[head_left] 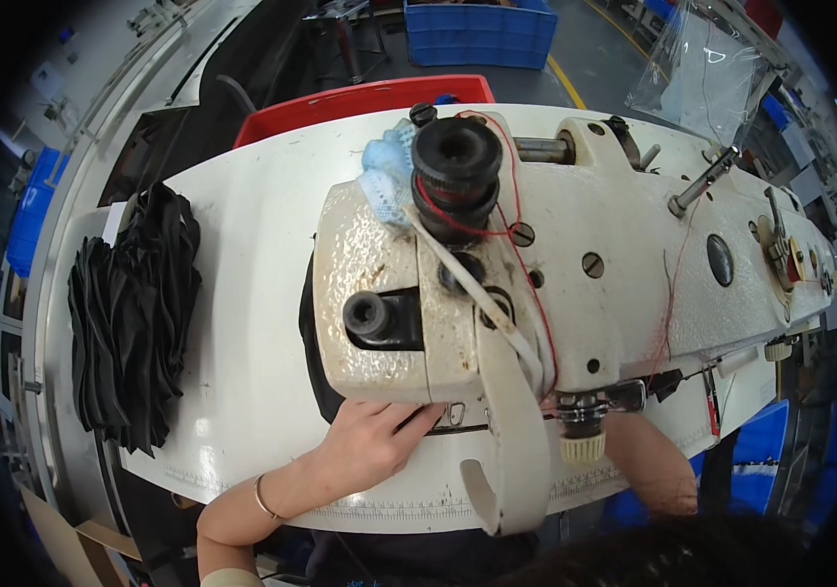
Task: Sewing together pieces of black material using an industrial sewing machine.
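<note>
A white sewing machine (pixel 575 215) with red thread stands over a white work table (pixel 242 342). My left hand (pixel 369 445) is at the near left side of the machine head, its fingertips hidden beneath the head. Dark cloth shows between its bent fingers, which appear closed on it. More of this black cloth (pixel 316 362) sticks out left of the head. My right wrist (pixel 629 440) comes up behind the tension knob (pixel 583 445); the fingers there are hidden by the machine, so what they touch cannot be seen.
A stack of black pleated cloth pieces (pixel 135 318) lies at the table's left. Beyond the far edge are a red bin (pixel 360 96) and a blue crate (pixel 480 37). A curved white lever (pixel 516 440) hangs in front of the machine head. A ruler strip (pixel 389 511) runs along the near edge.
</note>
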